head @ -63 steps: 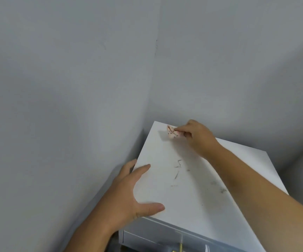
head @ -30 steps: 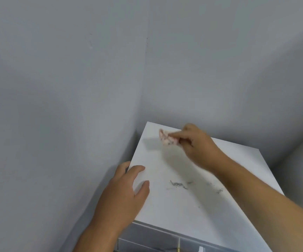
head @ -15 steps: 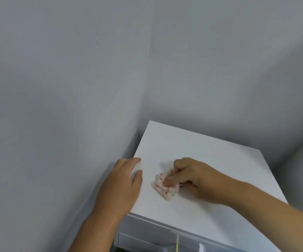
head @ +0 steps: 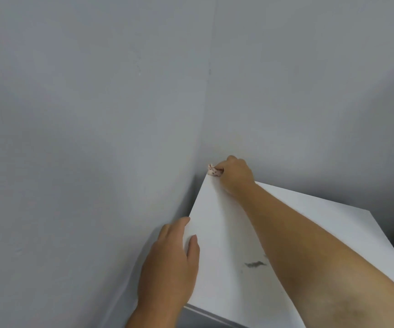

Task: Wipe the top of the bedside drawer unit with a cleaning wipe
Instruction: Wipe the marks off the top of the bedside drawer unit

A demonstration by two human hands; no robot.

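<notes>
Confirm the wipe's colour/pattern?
Pale pink with small dark dots, bunched in the right hand at the unit's far corner; wipe shows in the head view.

Both arms out, right stretched far, left braced near.

Right hand (head: 235,176) at full forearm reach, knuckles up, fingers curled tight and pinched on the cleaning wipe (head: 213,171) at the far corner of the drawer unit top (head: 224,233); bare forearm runs diagonal from lower right. Left hand (head: 170,263) palm down over the near left edge, fingers wrapped over the side, thumb flat on top, wrist straight.
</notes>
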